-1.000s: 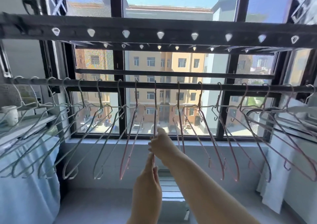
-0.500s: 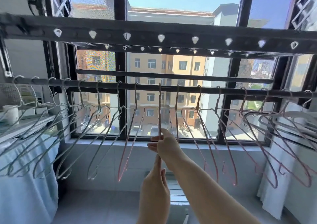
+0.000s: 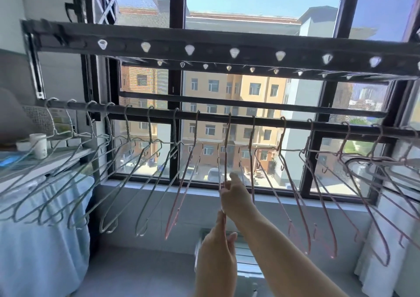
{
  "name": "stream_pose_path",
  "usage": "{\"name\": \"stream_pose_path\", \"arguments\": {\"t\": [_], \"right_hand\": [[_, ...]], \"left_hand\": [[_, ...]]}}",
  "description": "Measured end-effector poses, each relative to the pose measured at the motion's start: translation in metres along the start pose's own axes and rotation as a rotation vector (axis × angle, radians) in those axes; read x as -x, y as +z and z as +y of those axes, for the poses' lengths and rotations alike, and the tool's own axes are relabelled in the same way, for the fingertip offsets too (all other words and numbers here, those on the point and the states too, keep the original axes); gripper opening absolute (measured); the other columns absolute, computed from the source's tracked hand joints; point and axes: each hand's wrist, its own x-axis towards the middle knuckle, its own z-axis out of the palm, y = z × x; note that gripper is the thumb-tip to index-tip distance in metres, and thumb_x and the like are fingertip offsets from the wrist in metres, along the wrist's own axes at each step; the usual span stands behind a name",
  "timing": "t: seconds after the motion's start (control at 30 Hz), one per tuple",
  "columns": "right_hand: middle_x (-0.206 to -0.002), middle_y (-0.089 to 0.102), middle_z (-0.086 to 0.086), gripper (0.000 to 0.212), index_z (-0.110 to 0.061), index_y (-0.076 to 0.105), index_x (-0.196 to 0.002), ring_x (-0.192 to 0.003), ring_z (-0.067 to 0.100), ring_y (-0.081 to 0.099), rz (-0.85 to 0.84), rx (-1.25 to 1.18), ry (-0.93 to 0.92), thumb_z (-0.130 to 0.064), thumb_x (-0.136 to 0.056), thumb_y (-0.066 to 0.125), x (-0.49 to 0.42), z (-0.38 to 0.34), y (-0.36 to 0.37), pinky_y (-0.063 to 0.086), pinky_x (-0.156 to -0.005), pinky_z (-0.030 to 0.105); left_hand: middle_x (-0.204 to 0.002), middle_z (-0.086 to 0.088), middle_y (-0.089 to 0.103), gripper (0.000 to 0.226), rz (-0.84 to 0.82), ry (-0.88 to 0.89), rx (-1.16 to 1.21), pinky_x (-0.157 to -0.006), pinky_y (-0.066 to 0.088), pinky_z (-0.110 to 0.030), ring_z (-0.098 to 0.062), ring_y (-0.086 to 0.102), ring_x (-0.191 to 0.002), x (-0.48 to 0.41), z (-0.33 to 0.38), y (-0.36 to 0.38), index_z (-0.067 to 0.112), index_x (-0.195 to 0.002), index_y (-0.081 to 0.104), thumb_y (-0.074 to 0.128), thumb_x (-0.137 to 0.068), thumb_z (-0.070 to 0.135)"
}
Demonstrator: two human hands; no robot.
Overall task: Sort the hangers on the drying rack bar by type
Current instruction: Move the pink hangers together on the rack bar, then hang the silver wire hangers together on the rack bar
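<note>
While its hook rests over the drying rack bar (image 3: 322, 126) near the middle, the pink wire hanger (image 3: 226, 153) hangs almost edge-on to the camera. The right hand (image 3: 236, 197) grips its wire partway down, fingers curled round it. The left hand (image 3: 217, 254) pinches the hanger's lower end between thumb and fingers. More pink hangers (image 3: 282, 130) hang along the bar on both sides of it, mostly to the right, and pale grey hangers (image 3: 106, 230) crowd the left end. Above runs a dark rail (image 3: 209, 39) with a row of holes. Behind is a window (image 3: 254, 5) facing apartment blocks. A white cup (image 3: 38, 145) stands on a ledge at far left.
</note>
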Motion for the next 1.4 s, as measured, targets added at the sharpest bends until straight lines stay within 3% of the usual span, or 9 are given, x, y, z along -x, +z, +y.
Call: {"name": "stream_pose_path", "arguments": {"t": [0.2,0.43,0.67,0.8,0.97,1.07,1.17,1.3,1.4], "right_hand": [[-0.147,0.025,-0.001,0.057,-0.016,0.021,-0.143,-0.138,0.016,0.023,0.146,0.207,-0.371,-0.011,-0.093,0.047,0.020,-0.021,0.003,0.017,-0.111,0.023],[-0.140,0.032,-0.004,0.037,-0.020,0.045,-0.129,-0.132,0.012,0.031,0.028,0.205,-0.425,-0.011,-0.093,0.047,0.021,-0.042,0.039,0.016,-0.100,0.013],[-0.142,0.035,0.013,0.051,-0.012,0.023,-0.141,-0.116,0.025,0.048,-0.080,0.190,-0.275,-0.010,-0.094,0.043,0.000,-0.068,0.082,0.040,-0.100,0.029],[-0.095,0.049,0.006,0.040,-0.005,0.023,-0.134,-0.063,0.008,0.038,-0.171,0.148,-0.044,-0.007,-0.096,0.036,-0.016,-0.071,0.102,0.035,-0.055,0.019],[-0.107,0.048,0.011,0.053,-0.007,0.024,-0.138,-0.097,0.024,0.053,-0.119,0.021,0.035,0.008,-0.088,0.034,-0.029,-0.059,0.120,0.052,-0.089,0.038],[-0.131,0.046,0.016,0.057,-0.009,0.023,-0.141,-0.083,0.015,0.055,-0.115,0.034,0.011,0.007,-0.089,0.039,-0.032,-0.058,0.119,0.054,-0.071,0.027],[-0.124,0.050,0.013,0.055,-0.011,0.028,-0.138,-0.074,0.012,0.052,-0.097,0.013,0.010,0.008,-0.088,0.041,-0.036,-0.056,0.119,0.047,-0.058,0.021],[-0.104,0.051,0.009,0.053,-0.011,0.030,-0.134,-0.098,0.026,0.057,-0.092,-0.014,0.034,0.009,-0.086,0.038,-0.041,-0.053,0.123,0.053,-0.086,0.040],[-0.087,0.048,0.007,0.056,-0.015,0.028,-0.136,-0.092,0.026,0.057,-0.106,-0.043,0.032,0.011,-0.086,0.033,-0.039,-0.055,0.122,0.053,-0.085,0.037]], "left_hand": [[-0.117,0.016,0.055,0.068,0.206,0.118,0.140,-0.082,0.034,0.002,0.005,0.054,-0.100,0.007,-0.005,-0.048,0.042,-0.125,0.037,0.042,-0.066,0.076],[-0.109,0.008,0.058,0.042,0.479,0.132,-0.048,-0.084,0.044,-0.021,-0.009,0.060,-0.099,-0.017,-0.028,-0.139,0.017,-0.116,0.058,0.060,-0.075,0.027],[-0.100,-0.008,0.070,0.037,0.274,0.008,-0.080,-0.076,0.046,-0.011,-0.007,0.065,-0.084,-0.037,-0.055,-0.154,0.013,-0.113,0.061,0.066,-0.077,0.021],[-0.114,0.001,0.065,0.046,0.101,-0.019,-0.157,-0.075,0.032,0.004,0.003,0.061,-0.090,-0.041,-0.062,-0.140,0.018,-0.128,0.048,0.059,-0.085,0.025],[-0.103,0.003,0.070,0.034,0.085,-0.052,-0.160,-0.060,0.033,0.010,0.009,0.055,-0.070,-0.044,-0.073,-0.134,0.019,-0.120,0.055,0.057,-0.086,0.015],[-0.104,0.002,0.069,0.034,0.078,-0.037,-0.166,-0.065,0.032,0.010,0.005,0.058,-0.074,-0.048,-0.075,-0.132,0.021,-0.122,0.053,0.054,-0.088,0.016],[-0.104,0.001,0.070,0.034,0.070,-0.032,-0.169,-0.077,0.029,0.006,0.003,0.062,-0.080,-0.050,-0.074,-0.130,0.020,-0.121,0.055,0.054,-0.088,0.016],[-0.111,0.004,0.066,0.035,0.067,-0.029,-0.164,-0.077,0.026,0.008,0.001,0.063,-0.086,-0.048,-0.075,-0.128,0.022,-0.125,0.050,0.051,-0.090,0.020],[-0.111,0.005,0.066,0.036,0.076,-0.029,-0.164,-0.073,0.029,0.010,0.001,0.063,-0.086,-0.049,-0.076,-0.127,0.022,-0.126,0.049,0.050,-0.091,0.022]]}}
